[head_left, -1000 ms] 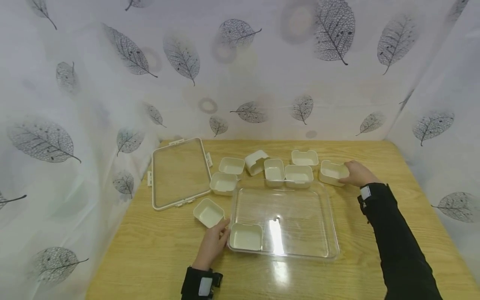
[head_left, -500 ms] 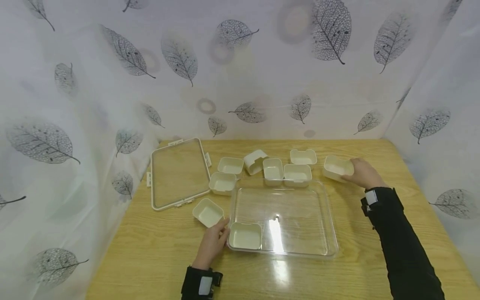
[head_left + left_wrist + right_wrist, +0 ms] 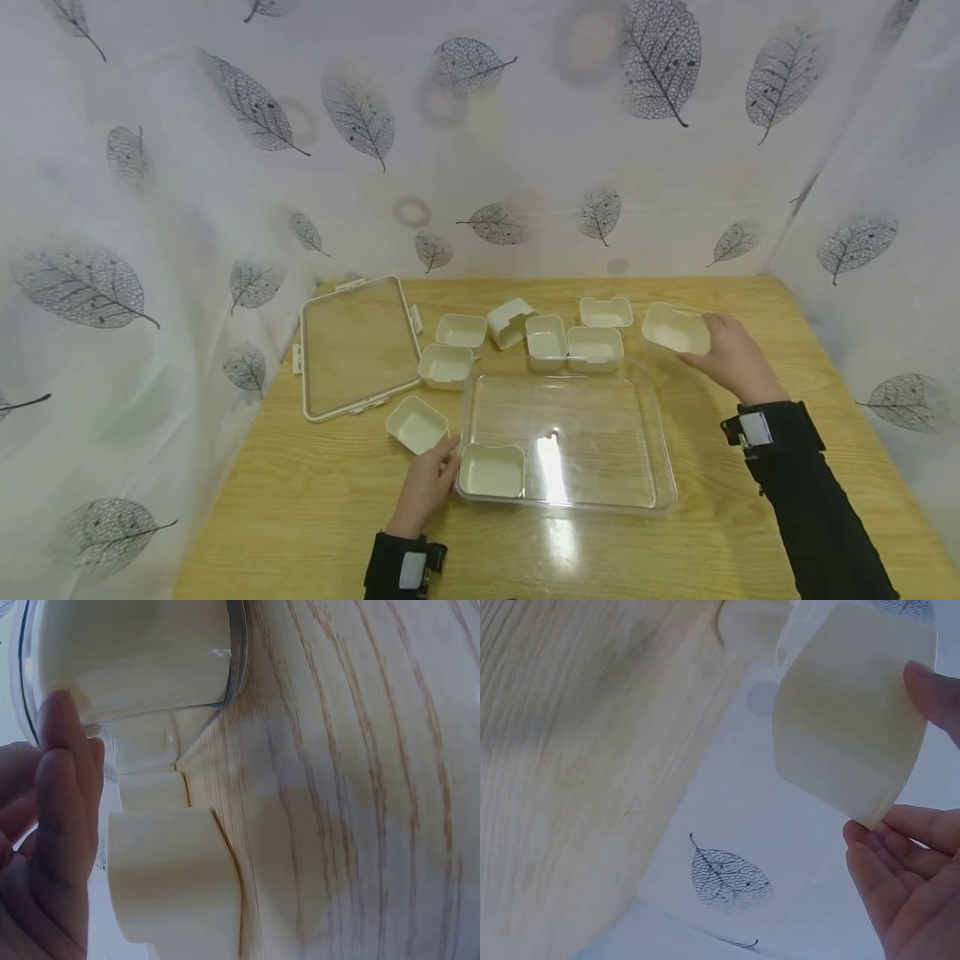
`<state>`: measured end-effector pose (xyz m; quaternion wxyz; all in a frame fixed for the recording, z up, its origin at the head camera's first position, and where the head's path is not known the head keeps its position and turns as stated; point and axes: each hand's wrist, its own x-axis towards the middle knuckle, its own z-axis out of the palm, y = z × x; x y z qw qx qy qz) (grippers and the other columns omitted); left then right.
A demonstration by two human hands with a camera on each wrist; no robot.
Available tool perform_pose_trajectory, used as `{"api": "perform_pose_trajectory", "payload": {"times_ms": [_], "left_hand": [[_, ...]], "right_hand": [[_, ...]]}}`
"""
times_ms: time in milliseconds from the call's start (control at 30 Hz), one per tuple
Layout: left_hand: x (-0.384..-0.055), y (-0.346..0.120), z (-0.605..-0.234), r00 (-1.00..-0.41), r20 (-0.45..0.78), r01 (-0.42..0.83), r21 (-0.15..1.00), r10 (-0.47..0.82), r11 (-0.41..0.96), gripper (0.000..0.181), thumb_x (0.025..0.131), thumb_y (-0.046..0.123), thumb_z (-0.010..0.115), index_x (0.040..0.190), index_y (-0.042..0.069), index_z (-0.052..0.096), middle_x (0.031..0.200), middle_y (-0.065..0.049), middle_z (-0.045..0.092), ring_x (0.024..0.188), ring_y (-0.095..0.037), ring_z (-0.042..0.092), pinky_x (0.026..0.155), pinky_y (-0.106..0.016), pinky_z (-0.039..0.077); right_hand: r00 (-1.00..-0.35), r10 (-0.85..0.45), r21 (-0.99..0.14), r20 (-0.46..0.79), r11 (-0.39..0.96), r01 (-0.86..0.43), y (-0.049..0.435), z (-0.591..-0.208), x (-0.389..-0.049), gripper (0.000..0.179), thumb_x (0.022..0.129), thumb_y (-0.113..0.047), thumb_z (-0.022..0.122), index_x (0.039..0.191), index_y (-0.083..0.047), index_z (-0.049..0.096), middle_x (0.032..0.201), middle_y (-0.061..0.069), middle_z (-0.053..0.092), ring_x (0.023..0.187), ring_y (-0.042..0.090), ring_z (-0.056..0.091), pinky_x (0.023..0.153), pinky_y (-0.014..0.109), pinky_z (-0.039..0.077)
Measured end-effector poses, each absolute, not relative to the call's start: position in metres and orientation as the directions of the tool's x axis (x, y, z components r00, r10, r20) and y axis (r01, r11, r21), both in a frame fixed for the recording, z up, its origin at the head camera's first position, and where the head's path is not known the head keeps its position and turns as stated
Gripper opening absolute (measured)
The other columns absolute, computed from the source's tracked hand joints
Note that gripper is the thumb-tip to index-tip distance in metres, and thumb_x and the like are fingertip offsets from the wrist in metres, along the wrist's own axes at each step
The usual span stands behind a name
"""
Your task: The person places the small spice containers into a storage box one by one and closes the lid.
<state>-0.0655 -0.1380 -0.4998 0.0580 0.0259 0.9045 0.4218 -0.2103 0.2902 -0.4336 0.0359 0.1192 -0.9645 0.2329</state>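
Observation:
My right hand point(image 3: 738, 358) holds a cream plastic box point(image 3: 676, 329) by its right end, raised above the table. In the right wrist view the thumb lies on one side of this box point(image 3: 847, 712) and the fingers on the other. My left hand point(image 3: 423, 490) rests at the left front corner of a clear plastic tray point(image 3: 600, 442), its fingertips at the rim in the left wrist view. One cream box point(image 3: 492, 472) sits inside the tray at the front left corner. Beside the left hand, outside the tray, stands another cream box point(image 3: 417, 426).
Behind the tray stand several more cream boxes, one of them a box tipped on its side point(image 3: 512, 323). A clear lid point(image 3: 362, 350) with a white frame and clips lies at the back left. A leaf-print curtain point(image 3: 480, 150) borders the wooden table point(image 3: 315, 517).
My right hand has lifted the cream box off the table at the back right and tilted it. The left hand has stayed at the tray's corner.

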Motion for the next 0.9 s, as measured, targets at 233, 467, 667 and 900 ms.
{"api": "perform_pose_trajectory", "payload": {"times_ms": [233,467,667,900], "left_hand": [[-0.065,-0.140,-0.500,-0.993,-0.078,-0.007,0.778,0.086,0.628,0.035,0.088,0.006,0.052,0.121,-0.006,0.050,0.076,-0.005,0.057,0.051,-0.005,0.049,0.045,-0.020,0.043],[-0.065,-0.141,-0.502,-0.994,-0.057,0.014,0.772,0.090,0.635,0.035,0.087,0.007,0.052,0.120,-0.006,0.051,0.075,-0.005,0.057,0.050,-0.004,0.047,0.045,-0.020,0.042],[-0.066,-0.141,-0.504,-0.992,-0.086,-0.009,0.779,0.092,0.627,0.035,0.088,0.008,0.052,0.121,-0.004,0.050,0.078,-0.005,0.058,0.052,-0.005,0.049,0.046,-0.020,0.043],[-0.065,-0.140,-0.503,-0.992,-0.087,-0.013,0.790,0.091,0.614,0.036,0.088,0.007,0.052,0.122,-0.004,0.049,0.077,-0.005,0.057,0.051,-0.005,0.049,0.045,-0.020,0.043]], "right_hand": [[-0.936,-0.289,-0.408,0.201,0.844,-0.348,0.260,-0.425,-0.187,0.069,0.069,-0.015,0.073,0.116,0.022,0.039,0.111,0.038,0.041,0.099,0.050,0.040,0.080,0.057,0.035],[-0.922,-0.340,-0.420,0.186,0.820,-0.388,0.236,-0.428,-0.168,0.070,0.068,-0.017,0.075,0.117,0.019,0.041,0.113,0.035,0.042,0.102,0.048,0.041,0.082,0.055,0.036],[-0.917,-0.373,-0.449,0.142,0.801,-0.396,0.222,-0.432,-0.157,0.070,0.067,-0.018,0.075,0.117,0.018,0.042,0.113,0.033,0.044,0.103,0.046,0.043,0.083,0.054,0.037],[-0.913,-0.404,-0.480,0.058,0.791,-0.380,0.209,-0.443,-0.145,0.074,0.068,-0.021,0.075,0.121,0.015,0.040,0.118,0.034,0.041,0.109,0.047,0.039,0.088,0.054,0.034]]}}
